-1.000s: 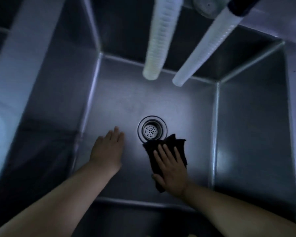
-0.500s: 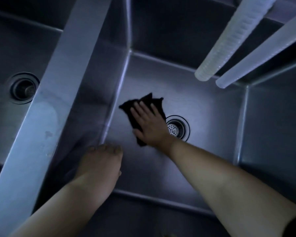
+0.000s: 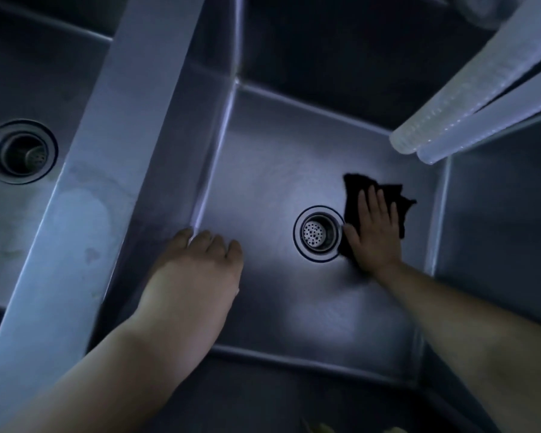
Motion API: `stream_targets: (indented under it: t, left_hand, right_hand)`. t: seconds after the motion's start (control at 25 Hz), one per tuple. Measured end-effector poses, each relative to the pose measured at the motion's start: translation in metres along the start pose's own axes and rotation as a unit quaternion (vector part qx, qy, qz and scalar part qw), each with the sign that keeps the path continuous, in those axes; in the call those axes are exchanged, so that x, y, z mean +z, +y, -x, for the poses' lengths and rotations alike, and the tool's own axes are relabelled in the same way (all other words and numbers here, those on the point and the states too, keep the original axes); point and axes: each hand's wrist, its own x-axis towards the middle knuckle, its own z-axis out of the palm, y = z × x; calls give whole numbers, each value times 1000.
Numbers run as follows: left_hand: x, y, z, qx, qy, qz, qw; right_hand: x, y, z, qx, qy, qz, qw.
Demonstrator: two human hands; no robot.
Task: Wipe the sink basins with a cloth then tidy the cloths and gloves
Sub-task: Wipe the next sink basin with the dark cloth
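Right hand [image 3: 376, 233] is flat, fingers straight, pressing the dark cloth [image 3: 384, 198] onto the basin [image 3: 278, 170] floor just right of the drain [image 3: 318, 233]. Left hand [image 3: 197, 260] holds nothing, fingers bent at the left wall's bottom edge, looks like a brace. That cloth looks soft, thin and floppy, probably damp, so it'll bunch on slick steel. I'd keep my palm spread mid-cloth, or pinch a corner to lift it.

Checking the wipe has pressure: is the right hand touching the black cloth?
Touching. The head view shows the right hand lying flat, fingers straight, on the black cloth beside the drain.
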Motion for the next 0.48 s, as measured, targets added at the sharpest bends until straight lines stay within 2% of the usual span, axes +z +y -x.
stream_targets:
  t: [0.12, 0.24, 0.48]
  left_hand:
    - [-10, -3, 0, 17, 51, 8, 999]
    - [-25, -14, -2, 28, 89, 12, 996]
    - [-46, -49, -18, 96, 168, -65, 979]
  right_hand:
    - [8, -17, 60, -38, -8, -2, 999]
    - [20, -60, 94, -125, -17, 9, 992]
    - [20, -146, 44, -267, -23, -4, 964]
